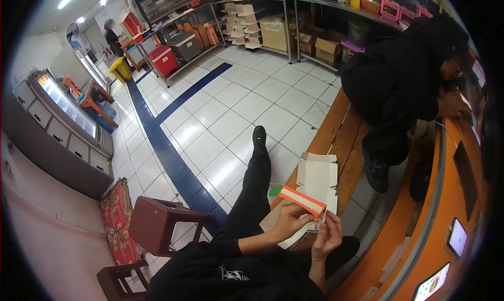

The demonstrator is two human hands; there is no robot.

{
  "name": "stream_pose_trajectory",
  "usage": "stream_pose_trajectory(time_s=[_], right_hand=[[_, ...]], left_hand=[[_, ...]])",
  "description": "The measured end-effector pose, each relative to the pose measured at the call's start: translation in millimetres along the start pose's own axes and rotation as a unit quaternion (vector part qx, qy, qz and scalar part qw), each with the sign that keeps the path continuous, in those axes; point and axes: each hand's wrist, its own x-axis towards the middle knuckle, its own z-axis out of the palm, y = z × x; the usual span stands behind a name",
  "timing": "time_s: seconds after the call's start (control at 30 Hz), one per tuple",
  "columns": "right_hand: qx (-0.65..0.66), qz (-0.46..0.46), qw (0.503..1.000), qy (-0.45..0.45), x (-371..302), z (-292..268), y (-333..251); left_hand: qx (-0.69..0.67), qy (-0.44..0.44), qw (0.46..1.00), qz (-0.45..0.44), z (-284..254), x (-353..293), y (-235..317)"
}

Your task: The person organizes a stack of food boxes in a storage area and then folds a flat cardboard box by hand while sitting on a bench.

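Observation:
Just above the bench, both my hands hold a small orange-and-white folded paper carton (303,200) with a scalloped white pattern on its long side. My left hand (286,225) grips it from the near side, thumb and fingers closed on its lower edge. At its right end, the fingers of my right hand (327,238) pinch a corner. Beneath and beyond the carton, unfolded white cardboard blanks (318,174) with flaps lie on the wooden bench (344,130). A small green piece (274,191) shows by the carton's left end.
A person in black (391,75) bends over the orange counter (446,180) on the right, where two phones lie. Brown plastic stools (157,225) stand at my left. Metal shelving with boxes (328,44) lines the back; another person (111,38) stands far left.

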Motion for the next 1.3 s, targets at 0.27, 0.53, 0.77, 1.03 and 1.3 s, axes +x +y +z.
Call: stream_pose_trajectory(time_s=[0.27,0.53,0.77,1.03,1.3], right_hand=[[-0.009,-0.097,0.993,-0.063,11,8,0],[0.081,0.047,0.995,-0.029,7,-10,18],[0.174,0.234,0.956,-0.015,31,-46,19],[0.071,0.378,0.919,-0.088,10,-41,72],[0.032,0.308,0.951,-0.026,-37,-5,111]], left_hand=[[0.008,0.037,0.999,0.022,0,7,4],[0.3,-0.108,0.936,0.15,-15,13,25],[0.432,-0.378,0.772,0.272,-31,-1,-11],[0.586,-0.354,0.702,0.195,-70,-13,-64],[0.474,-0.248,0.845,-0.023,-47,-28,-93]])
